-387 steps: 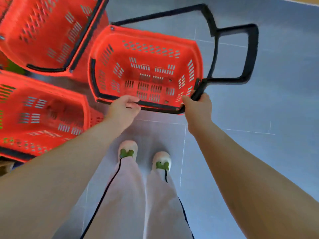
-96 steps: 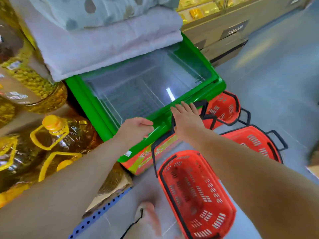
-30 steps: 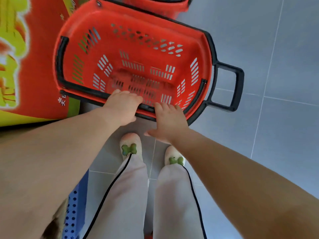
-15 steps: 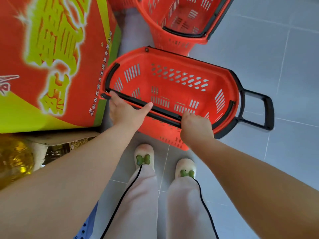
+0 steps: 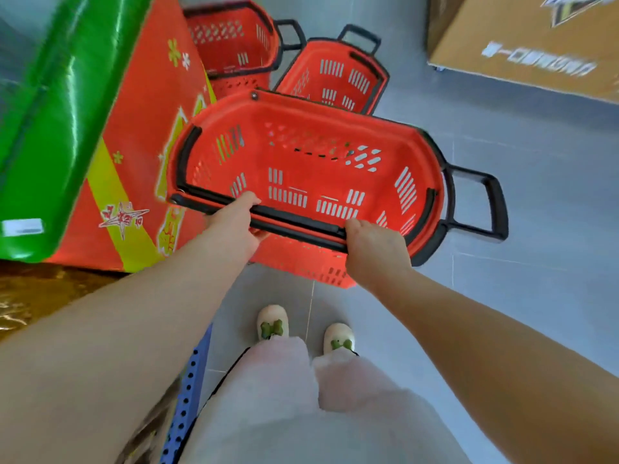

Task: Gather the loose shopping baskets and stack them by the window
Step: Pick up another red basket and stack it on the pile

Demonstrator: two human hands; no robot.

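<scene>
Carrying comes first, so read the room big to small: grey tiled floor (image 5: 536, 229) lies open ahead & to the right, i.e. the way out; no window shows, so the stacking spot can't be placed from here. Green chest freezer (image 5: 50, 128) w/ its red-yellow front crowds the left, and a cardboard box (image 5: 522, 45) sits far right, well apart. Held basket (image 5: 301, 162) hangs in front of the person, apparently off the floor, mouth tipped toward the camera, left end just beside the freezer front, long pull handle (image 5: 482, 202) jutting right. Two more sit on the floor beyond: far basket (image 5: 234, 45) against the freezer, middle basket (image 5: 338, 78) beside it, near end hidden behind the held one. Judgement: step in hand is lift-&-carry, w/ most of the gathering prob. left to do. To do it well, swing the left end clear of the freezer first, hold the rim level so the load doesn't twist, and mind the pull handle, which could snag the other baskets' handles on a turn. Left hand (image 5: 234, 222) clamps the black carry bar (image 5: 298, 226) on the near rim, one digit over the top, the rest under; right hand (image 5: 375, 252) has its fingers curled tight round the same bar further right. Hands sit fairly close together, so spreading them would prob. steady things. Pale shoes (image 5: 273, 324) stand directly below: don't let the near edge drop.
</scene>
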